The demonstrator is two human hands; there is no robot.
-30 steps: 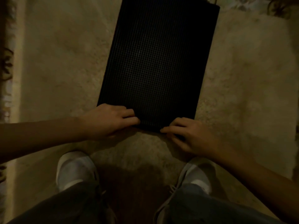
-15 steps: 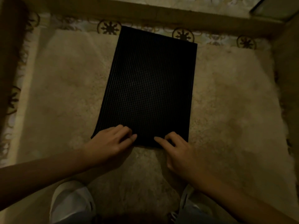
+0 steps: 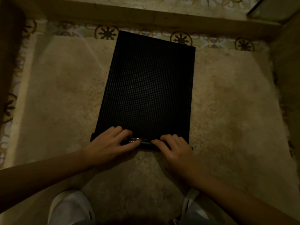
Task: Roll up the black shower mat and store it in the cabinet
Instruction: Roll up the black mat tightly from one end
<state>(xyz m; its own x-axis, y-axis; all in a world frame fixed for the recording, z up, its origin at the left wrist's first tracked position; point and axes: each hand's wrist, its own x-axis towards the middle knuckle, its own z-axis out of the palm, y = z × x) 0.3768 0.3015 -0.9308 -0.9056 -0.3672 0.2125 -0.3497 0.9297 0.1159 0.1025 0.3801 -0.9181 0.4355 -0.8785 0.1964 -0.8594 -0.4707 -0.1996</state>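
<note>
The black shower mat (image 3: 149, 88), a rectangle with a fine grid texture, lies flat on a beige shaggy rug (image 3: 61, 98). Its near edge is curled over into a thin roll. My left hand (image 3: 112, 143) grips the left half of that roll, fingers over the top. My right hand (image 3: 173, 146) grips the right half the same way. The short stretch of roll between my hands shows bare. No cabinet is in view.
Patterned floor tiles (image 3: 181, 38) run along the rug's far and left edges. A raised stone threshold (image 3: 146, 18) crosses the back, with a glass panel corner (image 3: 272, 8) at the top right. My white shoes (image 3: 69, 208) stand at the bottom of the view.
The mat's near edge, flat under my fingertips before, is now folded over into a small roll held by both hands. The camera has tilted up, showing the mat's far end.
</note>
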